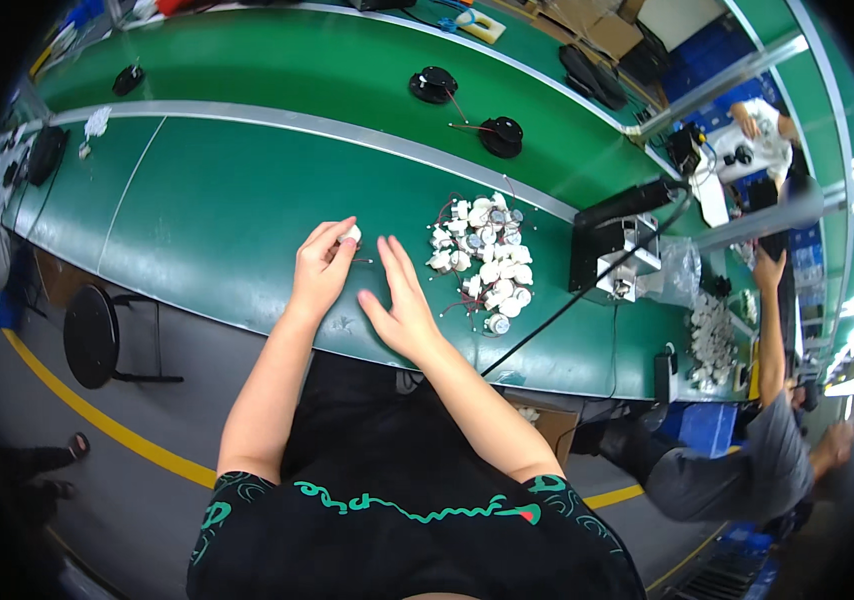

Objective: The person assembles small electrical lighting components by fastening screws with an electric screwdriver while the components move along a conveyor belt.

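My left hand (321, 268) is closed around a small white wired part (351, 235), held between thumb and fingers just above the green bench. A short thin wire with a tiny plug sticks out of that part toward my right hand. My right hand (407, 312) is open, its fingers stretched out and its thumb apart, with nothing in it. To the right of it lies a heap of similar white parts (492, 272), several with silvery round faces and thin red and dark wires. Most of the held part is hidden by my fingers.
A black-and-silver bench machine (612, 258) with a dark cable stands right of the heap. Black round units (434, 85) with wires rest on the raised green shelf (277, 75). At right, a co-worker (737, 460) reaches over the bench. A black stool (92, 336) stands at left.
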